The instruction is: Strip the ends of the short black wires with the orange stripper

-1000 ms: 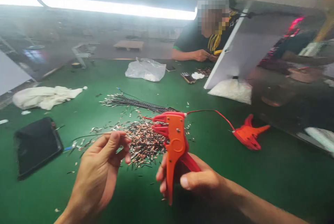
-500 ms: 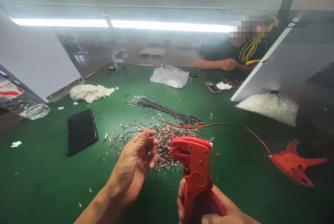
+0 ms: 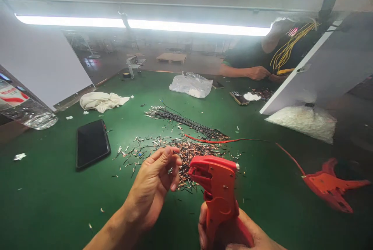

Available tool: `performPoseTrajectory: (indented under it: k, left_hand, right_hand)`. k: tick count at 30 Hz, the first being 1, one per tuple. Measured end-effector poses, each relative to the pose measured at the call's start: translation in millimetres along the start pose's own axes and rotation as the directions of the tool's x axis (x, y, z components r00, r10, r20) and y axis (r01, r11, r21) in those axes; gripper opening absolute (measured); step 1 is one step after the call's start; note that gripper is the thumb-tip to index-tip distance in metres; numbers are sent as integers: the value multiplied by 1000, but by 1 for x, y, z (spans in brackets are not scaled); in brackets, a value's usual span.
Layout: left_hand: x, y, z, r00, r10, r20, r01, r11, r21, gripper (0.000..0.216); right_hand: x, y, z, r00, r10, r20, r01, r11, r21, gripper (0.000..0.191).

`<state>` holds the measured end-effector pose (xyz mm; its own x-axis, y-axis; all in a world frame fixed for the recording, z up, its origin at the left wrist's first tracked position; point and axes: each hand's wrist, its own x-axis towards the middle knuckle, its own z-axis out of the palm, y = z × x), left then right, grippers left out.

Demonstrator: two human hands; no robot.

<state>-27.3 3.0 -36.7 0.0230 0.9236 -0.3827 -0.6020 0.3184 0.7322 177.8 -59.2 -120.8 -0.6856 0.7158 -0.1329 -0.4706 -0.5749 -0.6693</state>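
The red-and-orange hand tool (image 3: pixel 223 187) stands tilted over the near part of the green tabletop (image 3: pixel 177 230), its nose pointing left and its handle running toward the bottom edge of view; the right hand (image 3: pixel 255 230) is wrapped around that handle; the left hand (image 3: pixel 159 180) pinches a thin dark wire (image 3: pixel 148 147) between thumb and forefinger, one length of it arching out leftward over loose scraps; a narrow gap parts the tool's nose from the left fingers; green surface shows between the left forearm and a phone (image 3: pixel 92 144), and more widely from the tool rightward to a second tool (image 3: pixel 326 186) of the same colours; the held tool has a red head with a dark slot at the nose, an orange side plate with small screws, and a pale bit at the back; the wire looks fine and black, its tip hard to make out; behind nose and fingers spreads a pile of clippings (image 3: pixel 186 176), coppery and black; beyond it lie a red strand (image 3: pixel 218 141) and a bundle of black wires (image 3: pixel 186 121) with pale ends; farther out are a white cloth (image 3: pixel 101 102) at left, a plastic bag (image 3: pixel 192 85) near the far edge, and a slanting white panel (image 3: pixel 309 59) at right; another person's hand (image 3: pixel 259 72) is across the table, near yellow wires (image 3: pixel 284 49).
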Motion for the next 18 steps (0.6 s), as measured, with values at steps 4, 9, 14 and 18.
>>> performPoseTrajectory:
  k: [4,9,14,18]
  left_hand:
    - [1,0,1,1000,5,0,-5,1000,30,40]
    - [3,-3,-1,1000,25,-12,-24,997,77,39]
    - [3,-6,-3,999,39,-6,-38,988,151,39]
    - [0,-4,-2,999,43,-18,-39,981,190,41]
  right_hand:
    - [-3,5,-4,1000,-1,6,1,1000,-14,46]
    - [-3,1,0,999,17,32,-14,997,-74,46]
    - [0,-11,9,998,36,42,-28,986,-166,40]
    - [0,-26,24,995,82,-53,-94,952,-292,44]
